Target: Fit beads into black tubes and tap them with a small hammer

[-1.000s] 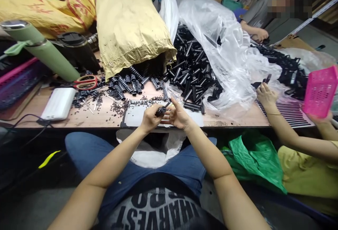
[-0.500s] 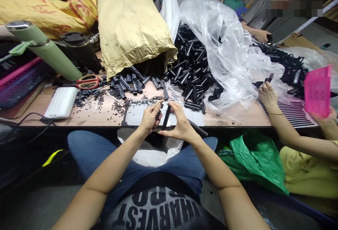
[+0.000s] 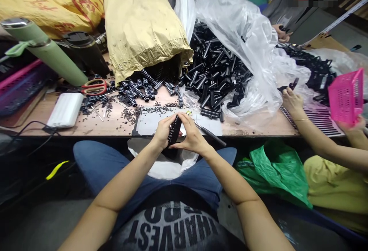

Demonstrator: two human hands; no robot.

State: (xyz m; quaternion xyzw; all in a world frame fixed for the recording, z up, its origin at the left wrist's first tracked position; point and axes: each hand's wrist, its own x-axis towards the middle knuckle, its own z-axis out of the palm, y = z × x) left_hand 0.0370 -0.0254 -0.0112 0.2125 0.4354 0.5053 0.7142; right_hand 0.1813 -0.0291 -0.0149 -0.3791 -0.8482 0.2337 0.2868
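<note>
Black ribbed cylindrical plastic part (image 3: 174, 130) w/ pale bands sits upright btwn your hands, at the near edge of the wooden table (image 3: 94, 126), over a white sheet (image 3: 149, 124). Your left hand (image 3: 162, 132) pinches it from the left; your right hand (image 3: 192, 137) closes fingers on its right side. Thin dark rod (image 3: 209, 134) lies just right. A co-worker's hand (image 3: 291, 101) holds a small black piece further right.

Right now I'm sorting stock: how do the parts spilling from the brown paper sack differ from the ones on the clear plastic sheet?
The ribbed parts by the brown paper sack look banded, black with pale rings; the tubes on the clear plastic sheet are plain glossy black. The tubes' heap is larger. Both are small black cylinders lying loose.
</note>
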